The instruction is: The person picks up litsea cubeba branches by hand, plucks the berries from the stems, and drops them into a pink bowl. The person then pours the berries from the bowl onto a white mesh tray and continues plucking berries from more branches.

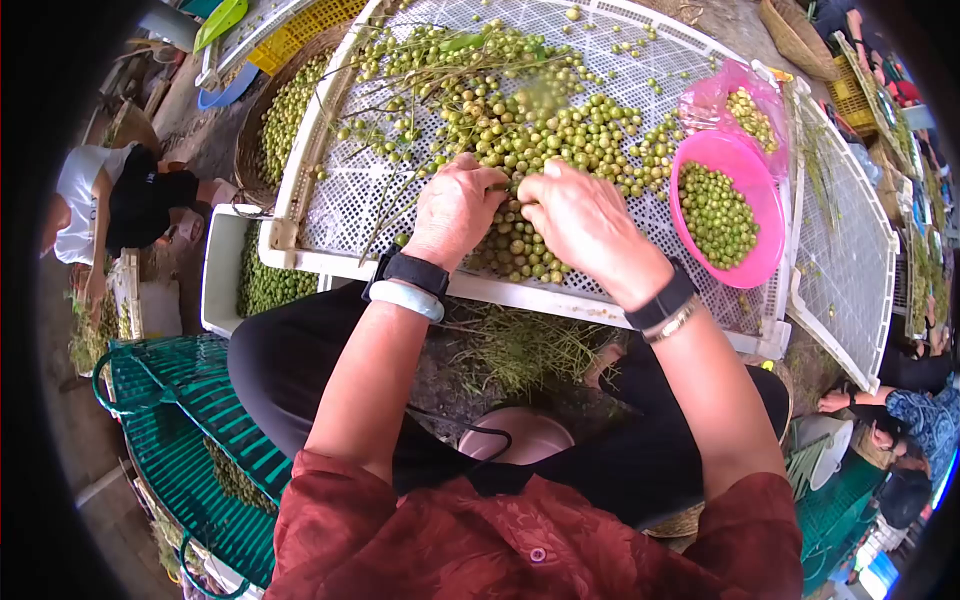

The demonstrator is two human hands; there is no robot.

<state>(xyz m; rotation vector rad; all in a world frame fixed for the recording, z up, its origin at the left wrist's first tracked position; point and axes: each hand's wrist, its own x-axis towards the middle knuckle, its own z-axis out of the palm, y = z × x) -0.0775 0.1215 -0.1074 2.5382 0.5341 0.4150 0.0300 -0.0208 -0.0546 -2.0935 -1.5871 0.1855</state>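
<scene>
Small round yellow-green fruits [600, 140] lie heaped on a white mesh tray [340, 225] across my lap. Over the near part of the heap, my left hand [460, 205] has its thumb and fingers pinched together. Close beside it, my right hand [580, 220] is also closed, fingertips pointing toward the left ones. Whatever sits between the fingertips is too small and covered to make out. Thin leafless stems [400, 85] with fruits among them spread over the tray's left side. A pink bowl [768, 235] of greener fruits stands to the right, by a pink plastic bag [705, 100] holding paler ones.
Stripped stems [525, 350] lie on the ground below the tray, near a pale pink basin [520, 435]. A green plastic basket [160, 380] and a white bin [222, 265] of fruits stand left. Another mesh tray [845, 240] leans right. Other people sit on both sides.
</scene>
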